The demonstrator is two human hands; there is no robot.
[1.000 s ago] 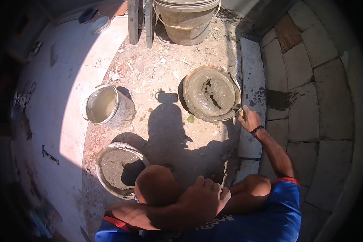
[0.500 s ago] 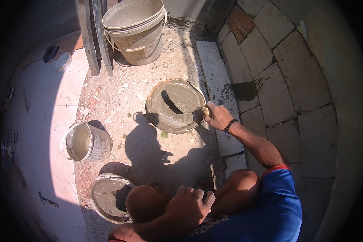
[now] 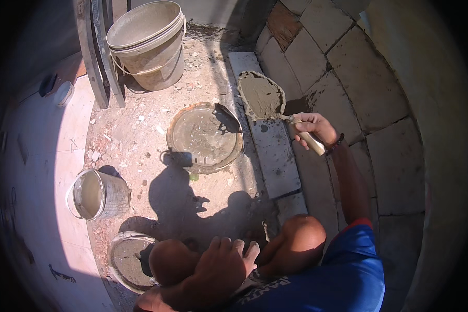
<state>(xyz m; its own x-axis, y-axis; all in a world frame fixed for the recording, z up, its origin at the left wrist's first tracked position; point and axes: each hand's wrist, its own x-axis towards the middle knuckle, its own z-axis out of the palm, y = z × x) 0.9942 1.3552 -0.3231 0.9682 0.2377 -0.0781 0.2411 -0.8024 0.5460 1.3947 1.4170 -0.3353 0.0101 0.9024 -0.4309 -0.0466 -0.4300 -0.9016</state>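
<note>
My right hand (image 3: 314, 129) grips the pale handle of a trowel (image 3: 262, 95) whose blade carries a heap of grey mortar, held above a light stone slab (image 3: 275, 156) beside the curved block wall (image 3: 369, 93). A round pan (image 3: 205, 136) with a thin wet mortar layer lies on the dirty ground just left of the trowel. My left hand (image 3: 221, 268) rests on my left knee at the bottom, fingers spread, holding nothing. I am crouched, both bare knees showing.
A small bucket (image 3: 99, 194) with pale liquid stands at the left. A bucket of grey mortar (image 3: 131, 259) sits by my left knee. Stacked large buckets (image 3: 150, 44) and leaning boards (image 3: 94, 57) stand at the back. Rubble litters the ground.
My right hand has lifted the trowel out of the round pan with a load of mortar and carried it right, over the slab. My left hand stays on the knee.
</note>
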